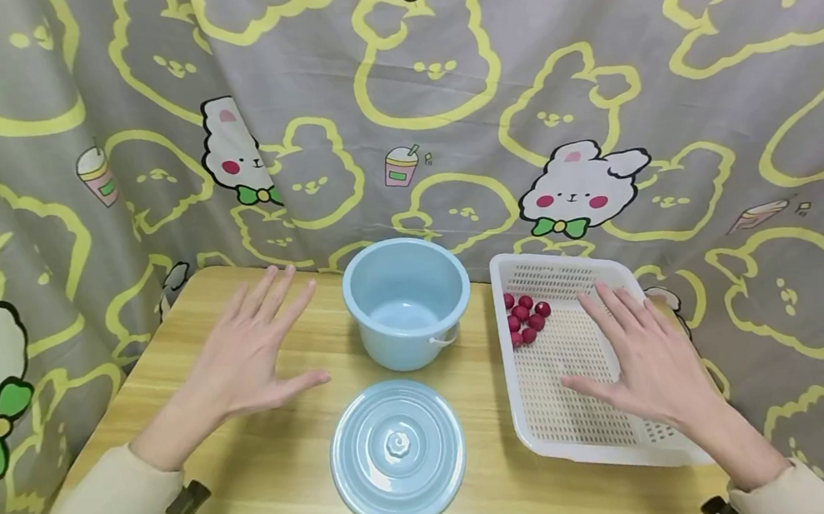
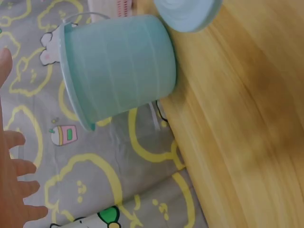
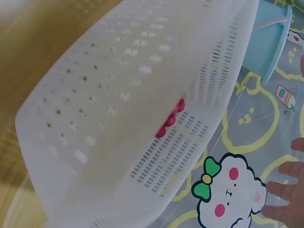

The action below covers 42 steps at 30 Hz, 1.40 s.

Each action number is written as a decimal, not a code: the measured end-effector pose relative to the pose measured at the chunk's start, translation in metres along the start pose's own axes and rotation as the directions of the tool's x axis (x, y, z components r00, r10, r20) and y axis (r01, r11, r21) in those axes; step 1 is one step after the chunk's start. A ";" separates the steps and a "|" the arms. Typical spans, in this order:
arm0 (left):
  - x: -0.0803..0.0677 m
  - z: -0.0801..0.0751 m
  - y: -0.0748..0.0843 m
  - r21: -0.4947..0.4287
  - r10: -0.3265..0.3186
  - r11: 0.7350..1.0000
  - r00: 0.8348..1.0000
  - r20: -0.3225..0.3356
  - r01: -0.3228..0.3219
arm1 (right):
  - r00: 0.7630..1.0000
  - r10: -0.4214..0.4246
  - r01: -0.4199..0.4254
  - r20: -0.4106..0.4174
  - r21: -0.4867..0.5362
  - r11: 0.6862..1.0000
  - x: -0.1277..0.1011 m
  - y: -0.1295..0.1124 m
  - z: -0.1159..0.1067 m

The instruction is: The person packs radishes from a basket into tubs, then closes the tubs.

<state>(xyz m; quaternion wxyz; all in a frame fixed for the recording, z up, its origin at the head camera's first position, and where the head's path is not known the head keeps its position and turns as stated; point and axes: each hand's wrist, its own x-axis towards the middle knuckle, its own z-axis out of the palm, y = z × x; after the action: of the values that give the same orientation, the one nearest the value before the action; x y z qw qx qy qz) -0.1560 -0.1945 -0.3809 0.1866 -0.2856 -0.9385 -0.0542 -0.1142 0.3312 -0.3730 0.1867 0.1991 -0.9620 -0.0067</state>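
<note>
A light blue bucket (image 1: pixel 407 301) stands open and empty at the middle of the wooden table (image 1: pixel 278 489); the left wrist view shows its side (image 2: pixel 118 71). Its round lid (image 1: pixel 398 453) lies flat in front of it. To the right sits a white perforated basket (image 1: pixel 549 410) with several red berries (image 1: pixel 526 318) in its far left corner, also seen as red berries (image 3: pixel 171 116) through the basket wall (image 3: pixel 118 109). My left hand (image 1: pixel 252 349) hovers open over the table left of the bucket. My right hand (image 1: pixel 644 354) is spread open over the basket, holding nothing.
A grey curtain (image 1: pixel 441 103) with yellow bunny outlines hangs behind and around the table. The table's left edge (image 1: pixel 108 414) and right edge lie close to my forearms.
</note>
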 end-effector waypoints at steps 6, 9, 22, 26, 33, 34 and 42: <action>0.016 0.004 -0.001 -0.029 0.036 0.999 0.999 -0.002 -0.036 | 0.994 0.037 -0.045 0.100 0.081 0.996 0.018 0.008 0.002; 0.024 0.008 -0.004 -0.040 0.066 0.997 0.997 -0.035 -0.067 | 0.992 0.050 -0.063 0.119 0.104 0.993 0.027 0.013 0.004; 0.046 0.014 -0.009 -0.128 0.118 0.984 0.992 -0.049 -0.123 | 0.964 0.070 -0.115 0.256 0.165 0.980 0.057 0.029 0.013; 0.052 0.015 -0.009 -0.148 0.114 0.982 0.993 -0.012 -0.115 | 0.963 0.022 -0.090 0.270 0.242 0.966 0.066 0.036 0.022; 0.059 0.019 -0.006 -0.171 0.105 0.981 0.994 0.041 -0.097 | 0.961 -0.046 -0.053 0.273 0.343 0.938 0.077 0.048 0.044; 0.060 0.020 -0.006 -0.175 0.106 0.980 0.994 0.039 -0.098 | 0.959 -0.043 -0.059 0.280 0.347 0.936 0.078 0.049 0.047; 0.064 0.029 -0.008 -0.188 0.090 0.979 0.995 0.035 -0.082 | 0.942 0.001 -0.125 0.335 0.350 0.928 0.089 0.059 0.068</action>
<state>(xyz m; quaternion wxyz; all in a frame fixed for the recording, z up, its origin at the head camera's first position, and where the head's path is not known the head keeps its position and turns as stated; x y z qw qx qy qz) -0.2185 -0.1622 -0.3833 0.1406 -0.3434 -0.9198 -0.1276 -0.2368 0.3467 -0.3992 -0.0169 0.1950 -0.9698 0.1457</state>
